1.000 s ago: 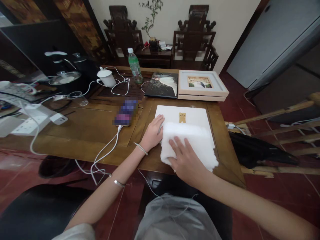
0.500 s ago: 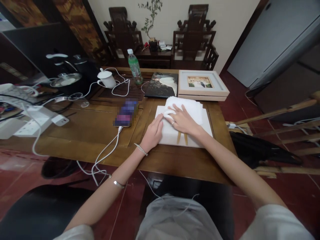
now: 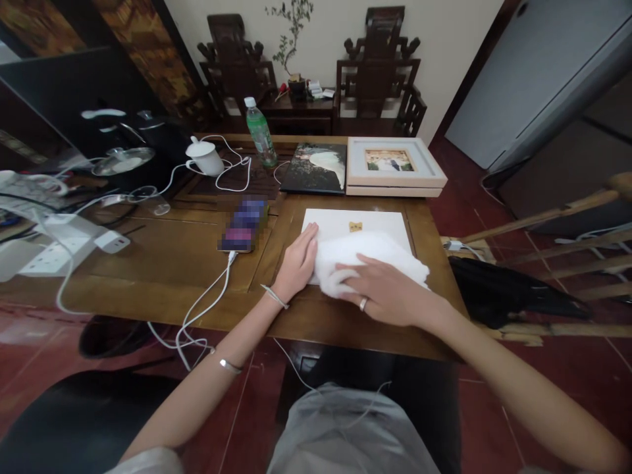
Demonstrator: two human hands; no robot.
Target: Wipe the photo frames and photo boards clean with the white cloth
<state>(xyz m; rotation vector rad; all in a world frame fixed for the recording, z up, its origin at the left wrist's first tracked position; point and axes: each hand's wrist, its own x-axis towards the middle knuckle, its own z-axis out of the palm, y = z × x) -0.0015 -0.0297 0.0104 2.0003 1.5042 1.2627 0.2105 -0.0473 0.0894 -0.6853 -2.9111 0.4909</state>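
A white flat panel (image 3: 326, 219) lies on the wooden table in front of me, with a small gold metal piece (image 3: 355, 226) showing on its surface. My right hand (image 3: 380, 286) holds a bunched white cloth (image 3: 368, 253) over the near half of the panel, hiding that part of it. Some of the cloth spreads past the panel's right edge. Against the panel's left edge rests my left hand (image 3: 297, 261), fingers stretched out and holding nothing.
Behind the panel lie a dark picture panel (image 3: 316, 168) and a framed photo (image 3: 395, 181). A charging phone (image 3: 243, 225), lidded cup (image 3: 205, 158), green bottle (image 3: 261, 135) and power strip (image 3: 64, 247) stand leftward. Wooden poles (image 3: 543, 217) are at right.
My right hand has drawn the cloth toward me, from the panel's far side to its near edge, uncovering the far side. My left hand stays at the left edge.
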